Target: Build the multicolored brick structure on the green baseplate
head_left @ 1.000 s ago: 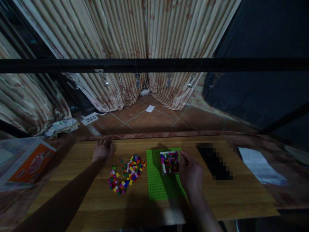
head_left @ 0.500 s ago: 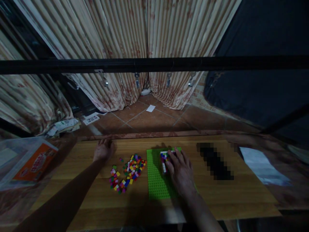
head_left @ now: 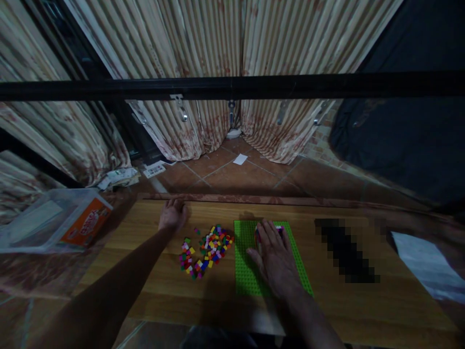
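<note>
A green baseplate [head_left: 244,271] lies on the wooden table [head_left: 145,271]. On its far half stands a small multicoloured brick build [head_left: 258,231], mostly hidden under my right hand [head_left: 274,254], which lies flat over it with fingers stretched out. A pile of small loose coloured bricks [head_left: 207,247] lies left of the plate. Beyond that pile, near the table's far edge, my left hand [head_left: 172,215] rests palm down on the wood with its fingers apart and nothing in it.
A dark pixelated object [head_left: 347,249] lies right of the plate, and a white sheet [head_left: 428,264] beyond it. A clear box with an orange label [head_left: 69,225] stands at the left. A black bar [head_left: 232,87] crosses the view; curtains [head_left: 203,72] hang behind.
My right hand moved from the right side of the brick build to lie flat on top of it. The view shifted, so everything sits further right. My left hand stayed put.
</note>
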A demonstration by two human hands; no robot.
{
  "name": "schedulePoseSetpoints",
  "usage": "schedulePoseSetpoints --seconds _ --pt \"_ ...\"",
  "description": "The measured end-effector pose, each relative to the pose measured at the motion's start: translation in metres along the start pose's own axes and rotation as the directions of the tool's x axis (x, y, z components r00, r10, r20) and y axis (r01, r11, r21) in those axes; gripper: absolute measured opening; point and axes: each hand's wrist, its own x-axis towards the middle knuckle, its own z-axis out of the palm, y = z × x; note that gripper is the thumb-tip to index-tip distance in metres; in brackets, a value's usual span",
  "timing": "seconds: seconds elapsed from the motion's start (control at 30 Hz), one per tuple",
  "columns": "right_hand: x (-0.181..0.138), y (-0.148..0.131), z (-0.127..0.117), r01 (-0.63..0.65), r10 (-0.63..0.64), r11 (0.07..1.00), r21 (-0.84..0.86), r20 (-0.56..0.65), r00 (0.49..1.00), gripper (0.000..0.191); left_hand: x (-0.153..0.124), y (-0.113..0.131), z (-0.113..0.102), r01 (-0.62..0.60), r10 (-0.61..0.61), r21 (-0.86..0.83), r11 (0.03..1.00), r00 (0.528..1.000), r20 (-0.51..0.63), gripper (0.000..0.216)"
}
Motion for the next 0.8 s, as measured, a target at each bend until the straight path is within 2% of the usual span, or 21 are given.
schedulePoseSetpoints --seconds 0.17,0.27,0.37,0.47,0.57,0.67,0.8 --pt "-0.001 0.003 0.002 0.006 -0.006 1.000 -0.005 -0.004 1.000 0.063 0.000 0.001 0.002 0.025 -0.025 -0.022 0.999 1.000 -0.015 0.037" --pt "0.001 -0.001 0.000 -0.014 0.014 1.000 0.000 -0.046 0.999 0.057 -0.001 0.002 0.002 0.029 -0.030 -0.008 1.000 0.999 -0.021 0.037" --pt "0.004 -0.015 0.001 -0.037 0.037 0.999 0.007 -0.126 0.991 0.046 -0.001 0.002 0.002 0.020 -0.020 0.009 1.000 0.999 -0.029 0.035" --pt "0.007 -0.036 0.007 -0.001 0.008 0.999 0.044 -0.169 0.986 0.033 -0.001 0.001 0.002 0.012 -0.012 0.019 1.000 0.999 -0.033 0.033" --pt "0.013 -0.056 0.018 0.020 -0.009 0.995 0.094 -0.117 0.993 0.030 -0.002 0.001 0.002 0.011 -0.009 0.042 0.999 0.999 -0.032 0.033" --pt "0.022 -0.066 0.031 -0.042 0.046 0.993 0.110 -0.032 0.998 0.027 -0.002 0.000 0.002 -0.019 0.021 0.044 0.999 0.999 -0.034 0.032" --pt "0.033 -0.067 0.046 -0.133 0.130 0.986 0.102 0.034 0.991 0.021 -0.001 -0.001 0.002 -0.018 0.018 0.021 1.000 0.999 -0.032 0.030"
